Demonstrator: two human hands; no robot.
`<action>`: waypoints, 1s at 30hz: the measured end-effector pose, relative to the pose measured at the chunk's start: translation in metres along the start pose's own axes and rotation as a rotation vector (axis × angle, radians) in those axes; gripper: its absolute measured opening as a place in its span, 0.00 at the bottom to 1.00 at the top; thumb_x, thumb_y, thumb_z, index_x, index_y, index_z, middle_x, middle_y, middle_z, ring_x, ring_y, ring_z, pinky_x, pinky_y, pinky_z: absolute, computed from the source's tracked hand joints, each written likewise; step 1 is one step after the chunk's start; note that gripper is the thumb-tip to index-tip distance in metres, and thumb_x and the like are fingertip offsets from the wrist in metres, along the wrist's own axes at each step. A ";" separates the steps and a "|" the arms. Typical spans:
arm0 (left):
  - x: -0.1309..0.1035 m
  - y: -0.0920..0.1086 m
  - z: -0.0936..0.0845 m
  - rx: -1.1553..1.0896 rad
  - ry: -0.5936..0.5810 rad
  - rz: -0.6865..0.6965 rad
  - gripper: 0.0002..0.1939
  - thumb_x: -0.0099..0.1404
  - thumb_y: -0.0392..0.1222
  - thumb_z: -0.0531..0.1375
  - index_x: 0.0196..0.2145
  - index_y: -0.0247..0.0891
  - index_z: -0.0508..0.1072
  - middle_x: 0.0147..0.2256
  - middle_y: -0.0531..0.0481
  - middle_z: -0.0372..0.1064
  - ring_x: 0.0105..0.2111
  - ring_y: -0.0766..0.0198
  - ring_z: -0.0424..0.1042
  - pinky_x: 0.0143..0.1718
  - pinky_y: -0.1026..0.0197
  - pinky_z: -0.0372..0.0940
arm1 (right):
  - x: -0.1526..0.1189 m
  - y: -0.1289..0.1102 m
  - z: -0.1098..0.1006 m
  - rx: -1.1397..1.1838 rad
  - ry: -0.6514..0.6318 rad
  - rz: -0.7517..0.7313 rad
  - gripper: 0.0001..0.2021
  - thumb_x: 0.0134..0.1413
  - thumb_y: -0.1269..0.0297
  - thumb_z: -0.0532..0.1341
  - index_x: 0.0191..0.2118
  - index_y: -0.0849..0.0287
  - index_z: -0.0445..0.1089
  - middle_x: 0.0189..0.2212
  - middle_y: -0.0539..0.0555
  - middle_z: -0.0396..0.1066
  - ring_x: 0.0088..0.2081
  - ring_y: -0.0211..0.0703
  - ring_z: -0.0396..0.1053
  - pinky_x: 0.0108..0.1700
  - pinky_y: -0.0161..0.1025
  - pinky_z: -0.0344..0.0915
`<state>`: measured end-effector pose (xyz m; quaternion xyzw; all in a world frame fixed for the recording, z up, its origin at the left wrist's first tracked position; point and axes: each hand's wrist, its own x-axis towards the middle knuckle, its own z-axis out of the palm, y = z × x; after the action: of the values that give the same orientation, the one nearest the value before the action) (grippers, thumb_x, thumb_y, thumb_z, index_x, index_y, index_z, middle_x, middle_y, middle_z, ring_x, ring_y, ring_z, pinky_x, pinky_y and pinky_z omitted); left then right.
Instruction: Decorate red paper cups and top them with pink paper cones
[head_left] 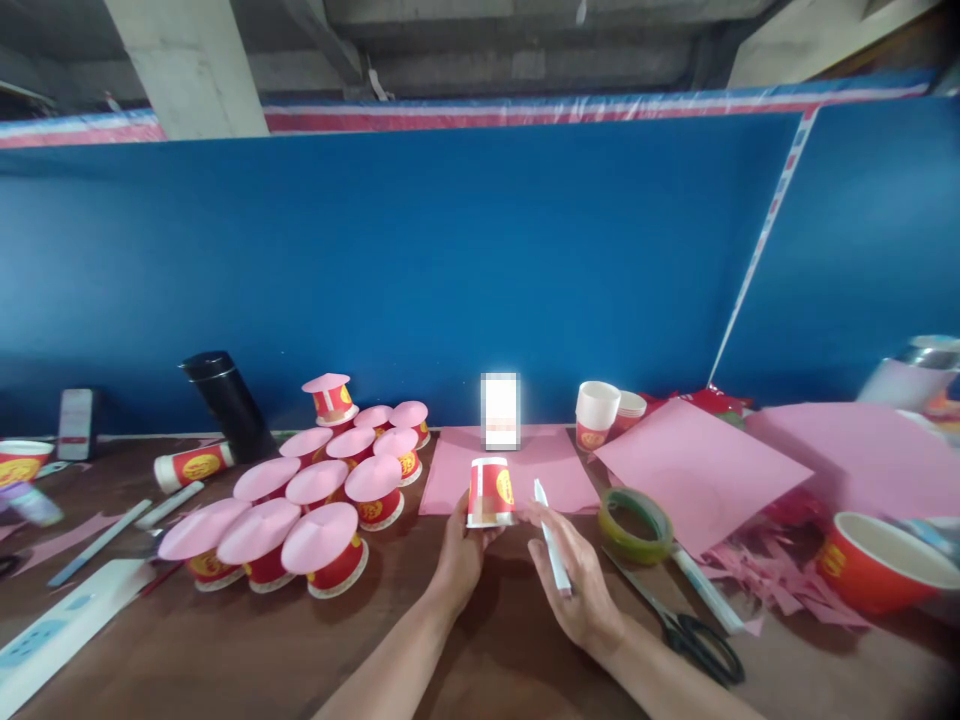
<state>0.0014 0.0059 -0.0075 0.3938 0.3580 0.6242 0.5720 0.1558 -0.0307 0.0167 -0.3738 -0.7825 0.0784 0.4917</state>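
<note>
An upside-down red paper cup (491,492) with a yellow emblem is held near the middle by my left hand (461,555), whose fingers wrap round its lower side. Just right of the cup is my right hand (576,580), with a white pen-like stick (553,540) lying across its fingers. Behind the cup lies a pink paper sheet (450,470). Several red cups topped with pink paper cones (321,538) stand in rows to the left.
Scissors (694,640), a roll of tape (636,527) and pink scraps (780,580) lie right. Nearby are white cups (598,405), pink sheets (701,470) and a red bowl (885,560). Left are a black bottle (229,405) and a power strip (64,630).
</note>
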 end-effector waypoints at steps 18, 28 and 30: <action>-0.002 0.006 0.007 0.096 0.018 -0.038 0.25 0.52 0.39 0.61 0.48 0.37 0.65 0.37 0.46 0.71 0.35 0.62 0.70 0.37 0.61 0.64 | 0.005 -0.017 -0.011 0.161 -0.004 -0.039 0.12 0.49 0.73 0.55 0.42 0.57 0.65 0.34 0.55 0.70 0.35 0.43 0.68 0.38 0.40 0.67; -0.003 0.010 0.008 0.049 0.017 -0.049 0.21 0.50 0.36 0.61 0.44 0.38 0.68 0.33 0.50 0.71 0.31 0.64 0.69 0.34 0.63 0.63 | 0.004 -0.013 -0.012 0.178 -0.011 -0.002 0.12 0.50 0.72 0.55 0.42 0.58 0.67 0.34 0.56 0.70 0.35 0.44 0.67 0.38 0.41 0.67; -0.002 0.009 0.008 0.043 0.015 -0.051 0.21 0.49 0.35 0.61 0.44 0.38 0.68 0.31 0.51 0.71 0.30 0.65 0.68 0.33 0.63 0.62 | 0.005 -0.014 -0.013 0.192 -0.027 -0.008 0.12 0.50 0.73 0.55 0.42 0.58 0.67 0.33 0.55 0.70 0.35 0.43 0.67 0.38 0.41 0.67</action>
<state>0.0047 0.0025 0.0042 0.3920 0.3855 0.6046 0.5763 0.1579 -0.0406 0.0336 -0.3208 -0.7795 0.1561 0.5149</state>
